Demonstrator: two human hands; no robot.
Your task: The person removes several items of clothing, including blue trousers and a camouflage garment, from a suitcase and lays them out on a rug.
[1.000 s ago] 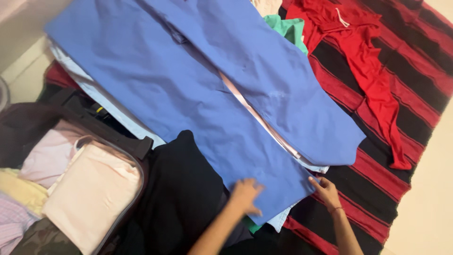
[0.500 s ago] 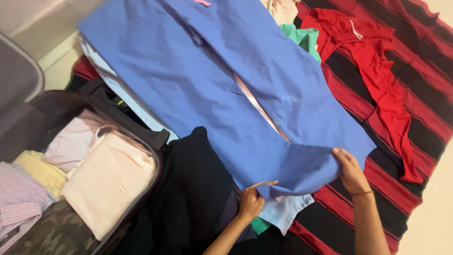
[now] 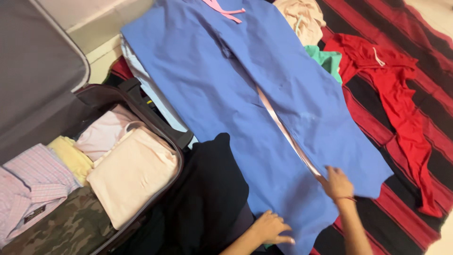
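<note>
Open suitcase (image 3: 155, 137) on the left, packed with folded clothes (image 3: 130, 177). Beside it, a black garment (image 3: 207, 189). Left hand (image 3: 271, 229) lies flat, fingers spread, on the bottom hem of the blue trousers (image 3: 236, 89), laid out lengthwise. Right hand (image 3: 336, 183) presses between the two legs. Far right, a red garment (image 3: 401, 108) on the striped blanket (image 3: 424, 52).

— What colour were the trousers (image 3: 245, 108)?
— Plain blue, with a pink drawstring (image 3: 225, 10).
— And the blanket (image 3: 415, 75) under them?
— Red and black stripes. A red garment (image 3: 396, 94) lay on it. In the suitcase (image 3: 155, 127), a camouflage piece (image 3: 66, 226) and a pink checked shirt (image 3: 33, 184).
</note>
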